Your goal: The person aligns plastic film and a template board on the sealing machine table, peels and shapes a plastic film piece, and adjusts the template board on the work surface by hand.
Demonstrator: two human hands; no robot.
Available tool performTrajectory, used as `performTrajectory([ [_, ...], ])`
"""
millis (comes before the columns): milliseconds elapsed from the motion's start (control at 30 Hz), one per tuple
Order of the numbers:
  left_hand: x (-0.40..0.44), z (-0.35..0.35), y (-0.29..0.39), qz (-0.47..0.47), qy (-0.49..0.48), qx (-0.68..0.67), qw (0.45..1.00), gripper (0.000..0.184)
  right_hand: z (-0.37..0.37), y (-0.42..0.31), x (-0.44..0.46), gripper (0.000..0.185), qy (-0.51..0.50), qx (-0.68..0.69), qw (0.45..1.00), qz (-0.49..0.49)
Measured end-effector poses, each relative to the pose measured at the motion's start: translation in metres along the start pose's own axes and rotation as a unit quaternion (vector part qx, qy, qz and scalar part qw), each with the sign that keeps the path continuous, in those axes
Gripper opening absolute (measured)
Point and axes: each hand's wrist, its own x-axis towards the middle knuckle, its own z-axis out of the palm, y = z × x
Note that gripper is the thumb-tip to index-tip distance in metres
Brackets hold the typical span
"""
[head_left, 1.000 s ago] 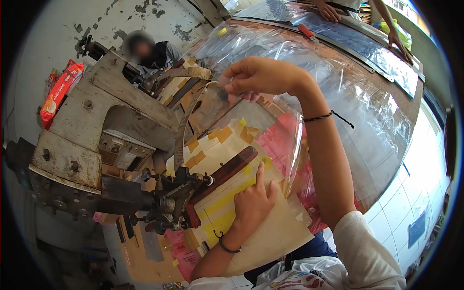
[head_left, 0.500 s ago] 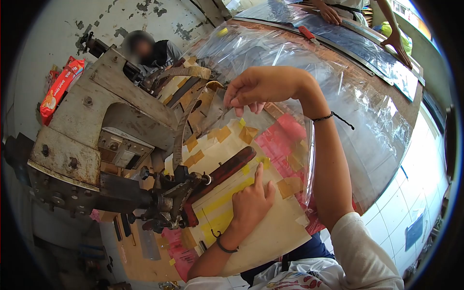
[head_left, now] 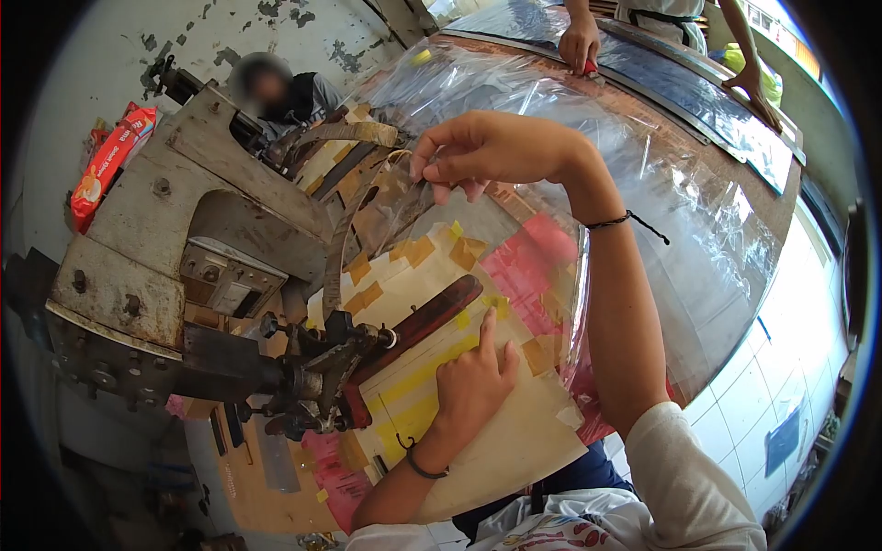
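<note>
Right hand (head_left: 482, 151) up top, thumb and fingers seemingly pinching clear plastic (head_left: 401, 209) toward seven o'clock; left hand (head_left: 475, 381), index outstretched, thumb apart, rests on the board (head_left: 514, 427), nearer the red bar (head_left: 423, 324) at its ten o'clock, running eight-to-two!

Flat cream sheet (head_left: 519, 427) with yellow and tan tape lies beneath the dark red bar (head_left: 423, 329); glossy clear film (head_left: 579, 294) right of it
</note>
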Motion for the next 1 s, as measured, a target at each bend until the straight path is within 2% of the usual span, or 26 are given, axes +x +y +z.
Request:
performTrajectory([
  [167,0.0,0.0,-0.001,-0.002,-0.002,-0.001,1.0,0.059,0.001,-0.006,-0.002,0.025,0.009,0.0,1.0,0.008],
  [267,-0.001,0.0,-0.001,0.025,0.014,0.03,0.999,0.057,-0.004,0.004,-0.001,0.025,0.077,0.018,0.997,0.017],
  [367,0.0,0.001,-0.001,0.035,0.022,0.039,0.998,0.057,-0.006,0.011,0.005,0.028,0.202,-0.005,0.979,0.026],
  [467,0.001,0.002,-0.002,0.037,0.026,0.035,0.998,0.057,-0.005,0.012,0.007,0.03,0.247,0.009,0.968,0.031],
  [767,0.0,0.003,-0.003,0.038,0.026,0.035,0.998,0.056,-0.01,0.01,-0.003,0.032,0.307,0.026,0.95,0.06],
  [1000,0.0,0.001,-0.002,0.035,0.02,0.029,0.999,0.056,-0.013,0.01,-0.004,0.031,0.32,0.042,0.945,0.047],
])
